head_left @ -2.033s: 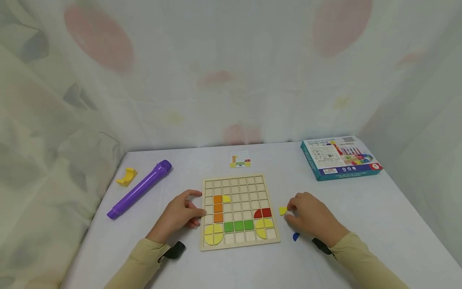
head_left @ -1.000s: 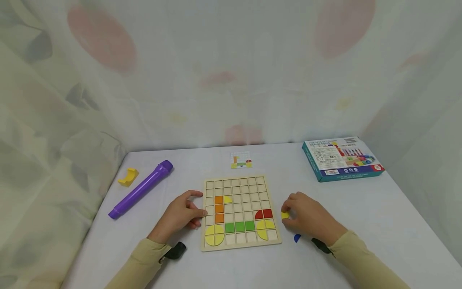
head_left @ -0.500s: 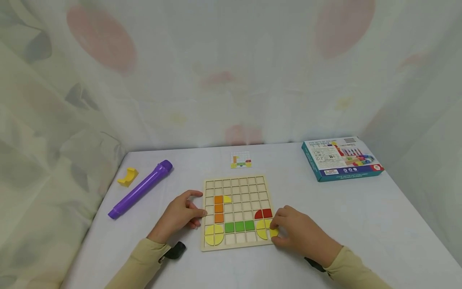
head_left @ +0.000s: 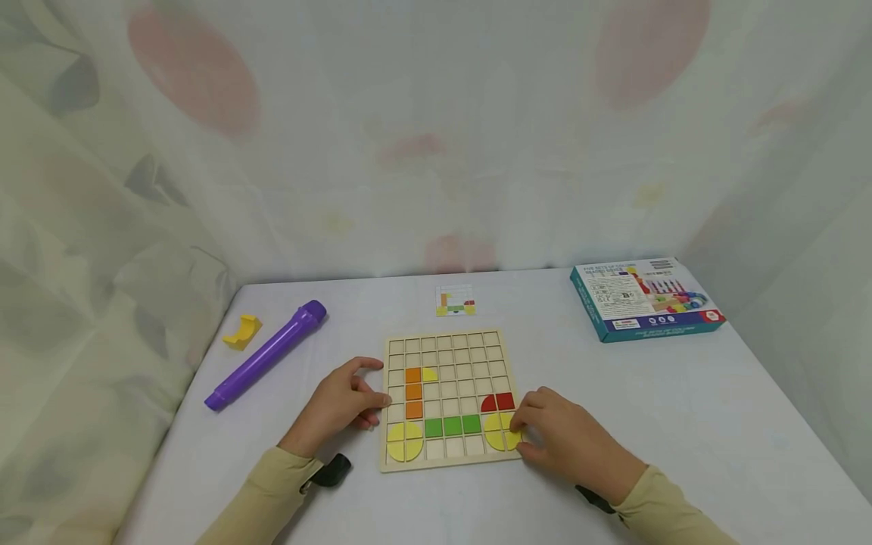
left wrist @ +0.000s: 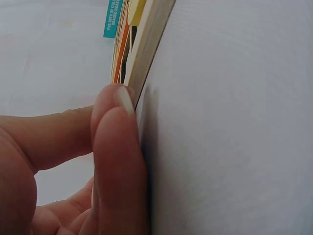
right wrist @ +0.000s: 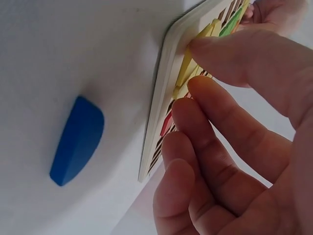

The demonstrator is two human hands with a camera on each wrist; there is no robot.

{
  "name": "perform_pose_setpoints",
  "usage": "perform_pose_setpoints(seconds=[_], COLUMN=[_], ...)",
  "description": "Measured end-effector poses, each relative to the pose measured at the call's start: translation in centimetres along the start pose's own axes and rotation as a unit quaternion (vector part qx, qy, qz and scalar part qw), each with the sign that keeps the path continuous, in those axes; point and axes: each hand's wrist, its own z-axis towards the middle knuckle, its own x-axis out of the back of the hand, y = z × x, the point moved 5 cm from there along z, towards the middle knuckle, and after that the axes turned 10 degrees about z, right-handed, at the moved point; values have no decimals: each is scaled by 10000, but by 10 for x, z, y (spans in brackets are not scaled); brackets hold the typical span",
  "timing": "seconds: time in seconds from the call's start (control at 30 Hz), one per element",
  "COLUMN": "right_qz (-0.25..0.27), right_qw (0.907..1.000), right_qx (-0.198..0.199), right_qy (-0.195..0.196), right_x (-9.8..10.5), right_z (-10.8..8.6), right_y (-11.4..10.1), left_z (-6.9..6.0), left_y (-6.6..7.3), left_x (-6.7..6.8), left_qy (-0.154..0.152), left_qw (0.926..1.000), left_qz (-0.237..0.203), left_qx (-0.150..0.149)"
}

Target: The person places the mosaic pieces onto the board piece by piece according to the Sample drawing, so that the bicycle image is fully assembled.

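A wooden grid board (head_left: 463,376) lies flat on the table, holding orange and green squares, a red square and quarter circle, and yellow quarter circles. My right hand (head_left: 568,435) is at its lower right corner. There the thumb and index finger pinch a yellow quarter-circle tile (head_left: 512,440), which completes a circle with its neighbours; the fingers partly cover it. In the right wrist view the thumb touches this tile (right wrist: 184,66). My left hand (head_left: 337,405) touches the board's left edge with thumb and index finger spread apart. The left wrist view shows the fingertips against that edge.
A blue piece with one rounded side (right wrist: 78,142) lies beside the board, hidden in the head view. A small pattern card (head_left: 456,300) lies behind the board. Farther out are a purple tube (head_left: 266,356), a yellow curved piece (head_left: 242,332) and a product box (head_left: 643,299).
My right hand has picked up the yellow quarter circle from the table and moved it left onto the board's lower right cell. My left hand has stayed at the left edge.
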Motion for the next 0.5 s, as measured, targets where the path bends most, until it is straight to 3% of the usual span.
perform_pose_setpoints(seconds=[0.3,0.5], right_qz=[-25,-103], right_qw=[10000,9994], right_qx=[34,-322], right_qy=[32,95], right_x=[-1,4], right_z=[1,-7], right_y=[0,10], left_z=[0,1], left_y=[0,-1], left_x=[0,0], left_qy=[6,22], left_qw=[10000,10000], left_qz=[3,22], left_qx=[-20,-10])
